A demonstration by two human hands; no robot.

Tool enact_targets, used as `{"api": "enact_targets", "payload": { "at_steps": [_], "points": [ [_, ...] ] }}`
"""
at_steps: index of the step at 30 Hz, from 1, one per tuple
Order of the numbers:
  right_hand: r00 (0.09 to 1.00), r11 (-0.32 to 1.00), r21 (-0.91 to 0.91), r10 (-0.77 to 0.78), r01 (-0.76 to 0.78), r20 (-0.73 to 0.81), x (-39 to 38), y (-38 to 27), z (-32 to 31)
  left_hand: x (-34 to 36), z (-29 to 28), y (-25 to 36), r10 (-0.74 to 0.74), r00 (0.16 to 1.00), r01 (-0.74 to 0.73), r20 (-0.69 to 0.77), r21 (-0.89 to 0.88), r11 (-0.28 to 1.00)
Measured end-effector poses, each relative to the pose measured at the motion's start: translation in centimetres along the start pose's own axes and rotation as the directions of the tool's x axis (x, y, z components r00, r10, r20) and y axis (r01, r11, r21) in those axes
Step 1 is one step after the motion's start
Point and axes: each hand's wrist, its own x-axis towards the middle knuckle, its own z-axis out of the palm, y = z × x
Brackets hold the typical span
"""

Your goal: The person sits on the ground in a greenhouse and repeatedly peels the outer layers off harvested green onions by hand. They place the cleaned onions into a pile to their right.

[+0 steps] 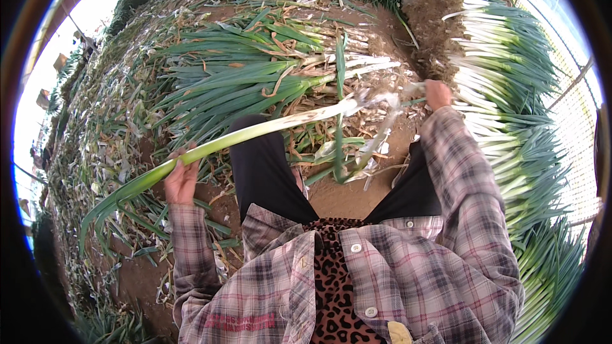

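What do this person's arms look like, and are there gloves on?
No gloves: the left grip and right grip are bare. The left sleeve and right sleeve are long, faded pinkish-grey plaid with dark checks and thin reddish lines.

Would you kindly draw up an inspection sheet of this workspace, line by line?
Surface: brown soil, littered in places.
Job's things: long onion held slantwise; leafy onion pile ahead; white-stemmed onions lined up at right.
Clutter: leaf scraps spread at left.
Hands: left hand grips the long onion's green part; right hand beyond its root end, hold unclear.
Cables: nothing clearly seen.
Surroundings: mesh wall at far right.
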Motion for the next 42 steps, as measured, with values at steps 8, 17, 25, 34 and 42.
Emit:
{"api": "enact_targets", "payload": {
  "at_steps": [8, 17, 25, 34, 42],
  "points": [
    [0.955, 0.993, 0.114, -0.052, 0.019, 0.291, -0.1, -4.7, -3.1, 0.4, -1.7, 1.1, 0.093, 0.995, -0.088, -0.041, 0.116, 0.989],
    [0.628, 0.379, 0.603, -0.729, 0.702, -0.273, -4.9, -20.2, -3.9, 1.3, -0.3, -2.5, -0.025, 0.999, 0.025, -0.045, -0.002, 1.000],
    [0.705, 0.346, 0.656, -0.572, 0.671, -0.419, -7.0, -21.6, -4.0, 0.9, 4.1, -8.5, -0.232, 0.957, 0.216, -0.173, -0.106, 0.971],
    [0.861, 0.713, 0.485, -0.385, 0.507, -0.334, -6.2, -21.8, -2.3, 1.4, 4.0, -10.9, -0.259, 0.936, 0.237, -0.237, -0.116, 0.964],
    [0.938, 0.797, 0.522, -0.346, 0.303, -0.016, -5.6, -24.4, 0.4, 0.5, 3.7, -12.4, -0.218, 0.969, 0.218, -0.116, -0.007, 0.976]
  ]
}}
